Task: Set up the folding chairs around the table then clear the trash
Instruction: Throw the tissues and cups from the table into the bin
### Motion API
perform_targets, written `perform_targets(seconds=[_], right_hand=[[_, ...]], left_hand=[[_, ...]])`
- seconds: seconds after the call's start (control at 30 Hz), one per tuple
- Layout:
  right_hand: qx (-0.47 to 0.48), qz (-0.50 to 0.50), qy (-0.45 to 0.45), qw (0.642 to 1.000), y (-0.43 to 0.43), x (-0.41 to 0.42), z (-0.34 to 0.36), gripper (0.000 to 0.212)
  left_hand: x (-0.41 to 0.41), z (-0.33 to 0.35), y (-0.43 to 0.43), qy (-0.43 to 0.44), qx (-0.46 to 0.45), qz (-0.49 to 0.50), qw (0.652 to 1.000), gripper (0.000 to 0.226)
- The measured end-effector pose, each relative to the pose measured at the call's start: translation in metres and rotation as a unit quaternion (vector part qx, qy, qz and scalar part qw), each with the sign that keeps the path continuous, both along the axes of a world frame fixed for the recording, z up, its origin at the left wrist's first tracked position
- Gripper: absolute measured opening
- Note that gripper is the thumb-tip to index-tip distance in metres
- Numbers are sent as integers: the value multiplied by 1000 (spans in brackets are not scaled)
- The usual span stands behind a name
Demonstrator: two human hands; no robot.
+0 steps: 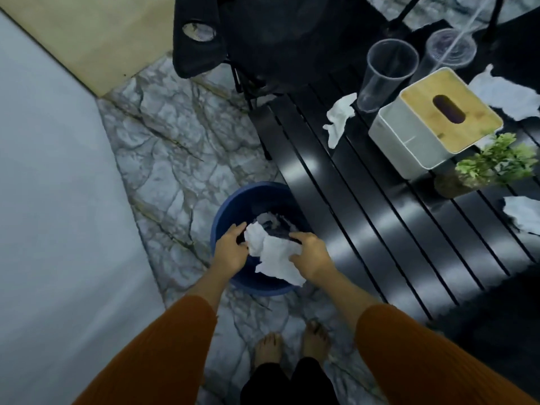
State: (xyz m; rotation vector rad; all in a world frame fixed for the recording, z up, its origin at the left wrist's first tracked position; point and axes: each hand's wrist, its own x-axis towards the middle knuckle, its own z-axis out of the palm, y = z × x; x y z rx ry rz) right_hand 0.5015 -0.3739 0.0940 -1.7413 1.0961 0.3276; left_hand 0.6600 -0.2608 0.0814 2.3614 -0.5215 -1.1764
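Observation:
A blue round trash bin (pixel 230 200) stands on the marble floor beside the black slatted table (pixel 365 217). Over its opening, my left hand (pixel 230 249) and my right hand (pixel 311 255) both grip a crumpled white paper (pixel 276 255). More white paper and something dark lie inside the bin. On the table lie a crumpled tissue (pixel 339 118), a second one (pixel 505 95) at the far right and a third (pixel 523 214) near the right edge. Two clear plastic cups (pixel 385 74) (pixel 447 54) stand upright on the table, the farther one with a lid and straw. A black folding chair (pixel 263 39) stands open at the table's far end.
A white tissue box with a wooden lid (pixel 432 121) and a small green plant in a pot (pixel 491 165) sit on the table. A pale wall (pixel 52 200) runs along the left. My bare feet (pixel 292 343) stand just behind the bin.

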Motion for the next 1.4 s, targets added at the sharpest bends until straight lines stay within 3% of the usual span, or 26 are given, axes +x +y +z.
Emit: perform_targets(seconds=[0.23, 0.37, 0.63, 0.93, 1.17, 1.3, 1.4], right_hand=[[-5, -36, -36, 999, -33, 5, 35, 50], [-47, -73, -64, 994, -70, 5, 71, 47], [-137, -194, -80, 968, -145, 11, 109, 45], [-167, -308, -44, 936, -164, 54, 68, 40], [-176, -372, -38, 910, -190, 96, 24, 63], [-203, -408, -35, 889, -201, 108, 11, 26], [-206, -462, -35, 862, -200, 97, 9, 16]], left_hand=[[17, 43, -26, -31, -2, 16, 999, 50], [25, 82, -70, -52, -48, 9, 997, 42], [42, 132, -190, -83, -135, -54, 986, 51], [63, 97, -295, -46, -203, -189, 960, 72], [97, 55, -350, -28, -223, -258, 940, 71], [97, 42, -370, 17, -226, -285, 931, 78], [82, 37, -384, 56, -235, -302, 922, 86]])
